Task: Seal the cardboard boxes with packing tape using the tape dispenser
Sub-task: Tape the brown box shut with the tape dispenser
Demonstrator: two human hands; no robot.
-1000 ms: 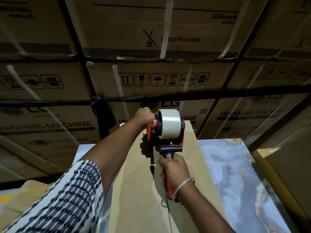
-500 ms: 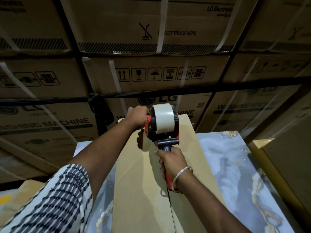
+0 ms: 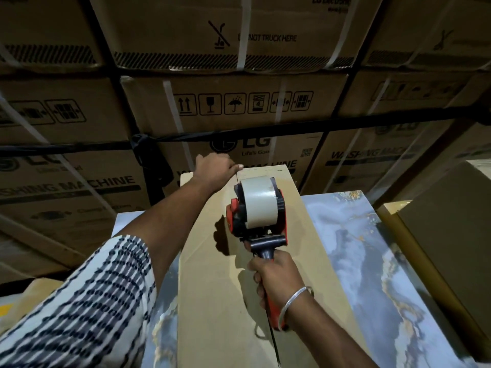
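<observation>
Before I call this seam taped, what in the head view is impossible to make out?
- Tape contact: hidden under the red tape dispenser.
- Left hand fingertips: curled over the far edge of the brown cardboard box.
- Seam's near end: cut off by the frame's bottom edge.
- Right hand hides the handle.

Two hands show: one left hand (image 3: 212, 170) and one right hand (image 3: 276, 274). There is one tape dispenser (image 3: 256, 216), carrying one tape roll (image 3: 259, 201). One long cardboard box (image 3: 212, 288) lies on one marbled table (image 3: 372, 261). One metal bangle (image 3: 295, 301) circles the right wrist, and one patterned sleeve (image 3: 79, 301) covers the left arm. One row of six handling symbols (image 3: 245, 103) is printed on a stacked carton (image 3: 239, 123) behind; the cartons run past the edges, so their full count cannot be told.
</observation>
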